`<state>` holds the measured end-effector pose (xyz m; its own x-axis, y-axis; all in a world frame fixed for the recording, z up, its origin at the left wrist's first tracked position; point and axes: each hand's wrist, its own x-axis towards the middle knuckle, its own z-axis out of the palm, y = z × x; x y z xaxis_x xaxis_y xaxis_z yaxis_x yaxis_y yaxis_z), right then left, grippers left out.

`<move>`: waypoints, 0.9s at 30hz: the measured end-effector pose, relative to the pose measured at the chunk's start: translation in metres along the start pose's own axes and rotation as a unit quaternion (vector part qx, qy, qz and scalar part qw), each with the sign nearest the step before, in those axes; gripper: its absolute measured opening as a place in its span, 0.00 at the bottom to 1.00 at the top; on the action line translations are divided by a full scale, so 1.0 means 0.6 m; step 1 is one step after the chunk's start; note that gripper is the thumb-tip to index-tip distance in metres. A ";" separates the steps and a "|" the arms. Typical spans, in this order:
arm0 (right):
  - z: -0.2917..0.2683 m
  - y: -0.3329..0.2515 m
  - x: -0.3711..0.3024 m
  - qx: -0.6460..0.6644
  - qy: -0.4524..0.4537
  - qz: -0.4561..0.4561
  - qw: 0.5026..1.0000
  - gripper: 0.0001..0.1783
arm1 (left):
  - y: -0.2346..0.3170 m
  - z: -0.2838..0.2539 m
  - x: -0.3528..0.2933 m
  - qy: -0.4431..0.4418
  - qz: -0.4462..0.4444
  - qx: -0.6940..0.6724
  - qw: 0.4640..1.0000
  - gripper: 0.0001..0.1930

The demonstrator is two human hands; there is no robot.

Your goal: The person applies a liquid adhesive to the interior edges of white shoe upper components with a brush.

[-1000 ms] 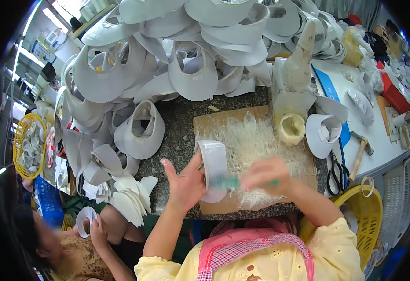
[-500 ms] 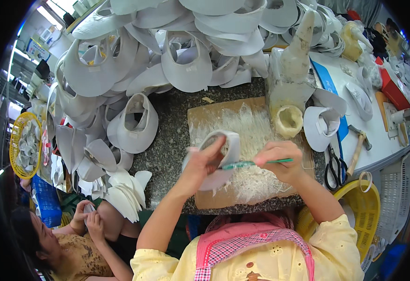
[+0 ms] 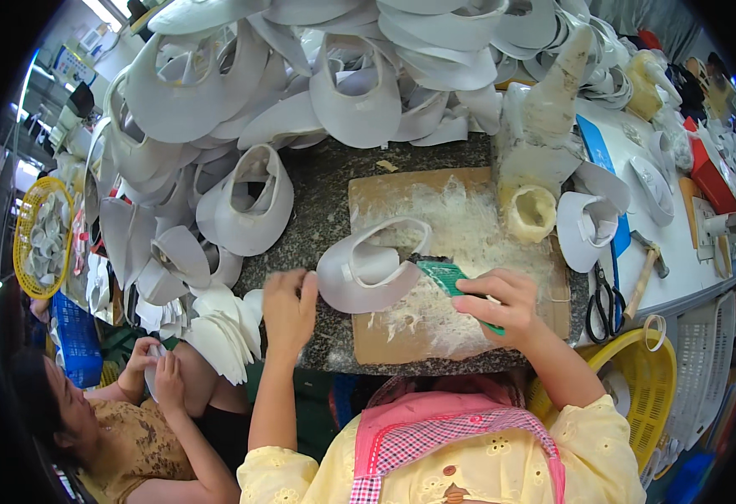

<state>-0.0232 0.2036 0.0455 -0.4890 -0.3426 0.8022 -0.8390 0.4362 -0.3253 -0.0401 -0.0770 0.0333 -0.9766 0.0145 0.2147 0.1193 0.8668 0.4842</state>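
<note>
My right hand point(image 3: 502, 304) grips a green brush point(image 3: 444, 275) by its handle. Its dark bristle edge lies against the right end of a white visor point(image 3: 364, 290). The visor rests tilted at the left side of a glue-smeared cardboard sheet point(image 3: 460, 197), its ring-shaped opening facing up. Just left of the visor is my left hand point(image 3: 291, 312), its fingers apart and nothing visible in them. A fanned stack of white curved pieces point(image 3: 221, 332) lies beside that hand.
White visors point(image 3: 355, 109) are heaped along the back and left. A crusted glue container point(image 3: 530, 214) stands behind the cardboard. At right are scissors point(image 3: 605, 307), a hammer point(image 3: 644, 281) and a yellow basket point(image 3: 649, 386). Another person point(image 3: 133, 428) sits at lower left holding a white piece.
My left hand has let go of the visor and moved left. The visor, held up before, now rests on the cardboard. The brush has turned, showing its broad green face.
</note>
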 end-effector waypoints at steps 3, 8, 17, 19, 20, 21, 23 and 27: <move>0.039 -0.009 0.002 0.039 -0.060 -0.029 0.997 0.14 | 0.012 0.006 -0.019 -0.034 -0.092 -0.145 0.985 0.11; 0.091 -0.017 0.026 0.090 -0.104 -0.072 0.988 0.11 | 0.010 0.018 -0.020 -0.077 -0.188 -0.485 0.851 0.14; -0.004 0.030 0.056 0.029 -0.199 0.064 0.977 0.12 | 0.020 0.013 -0.007 -0.083 -0.257 -0.520 0.810 0.11; 0.020 0.016 0.086 0.088 -0.194 0.040 0.976 0.11 | 0.021 0.014 -0.003 -0.113 -0.265 -0.536 0.793 0.09; 0.038 0.011 0.099 0.149 -0.185 0.017 0.971 0.10 | 0.021 0.017 -0.002 -0.115 -0.264 -0.538 0.792 0.09; 0.057 0.017 0.103 0.150 -0.223 0.006 0.963 0.10 | 0.023 0.019 0.001 -0.115 -0.248 -0.531 0.802 0.07; 0.045 0.048 0.109 0.143 -0.282 0.017 0.949 0.10 | 0.026 0.025 0.011 -0.117 -0.226 -0.527 0.811 0.06; -0.038 0.074 0.121 0.061 -0.413 0.095 0.904 0.08 | 0.019 0.022 0.010 -0.112 -0.239 -0.543 0.797 0.07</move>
<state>-0.0901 0.2172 0.1007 -0.5955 -0.7977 0.0951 -0.7169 0.4742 -0.5111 -0.0468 -0.0606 0.0287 -0.9501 0.0054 -0.3120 -0.3096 -0.1416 0.9403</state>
